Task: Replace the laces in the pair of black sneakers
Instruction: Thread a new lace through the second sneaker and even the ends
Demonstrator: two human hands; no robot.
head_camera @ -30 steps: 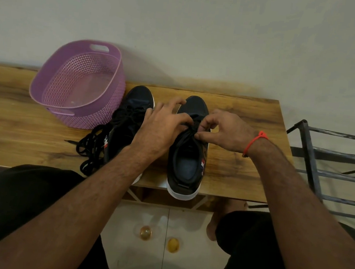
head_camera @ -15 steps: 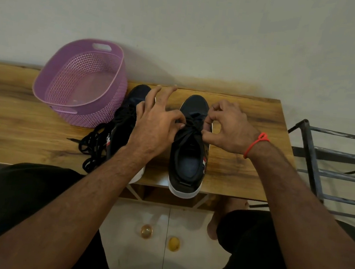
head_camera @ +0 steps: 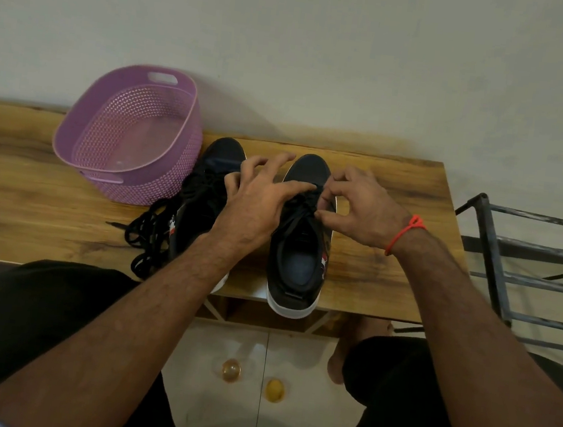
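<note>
Plain pale wall behind, and up against it a wooden plank surface (head_camera: pixel 373 259) with a warm, knotty grain. We've got two black sneakers with white soles sitting side by side near the middle of it, both with toes pointing away from us toward the wall and heels at the near edge, so their long axes run straight front to back. The right sneaker (head_camera: pixel 298 250) has its heel hanging a bit over the near edge, and its opening faces up at us. The left sneaker (head_camera: pixel 204 204) is half hidden under our left forearm.

Our left hand (head_camera: pixel 256 203) is over the gap between the two shoes, fingers spread wide, with the index finger and thumb reaching to the black lace (head_camera: pixel 299 212) on the right sneaker's tongue area. Our right hand (head_camera: pixel 358 208), with a red string bracelet (head_camera: pixel 406 232) on the wrist, has thumb and curled fingers pinching that same lace at the shoe's right side.

A loose pile of black laces (head_camera: pixel 149 237) lies on the surface just left of the left sneaker, touching it. A purple perforated plastic basket (head_camera: pixel 172 176) sits further left and back, right beside that shoe's toe. A dark metal rack (head_camera: pixel 498 273) stands off the right end.
</note>
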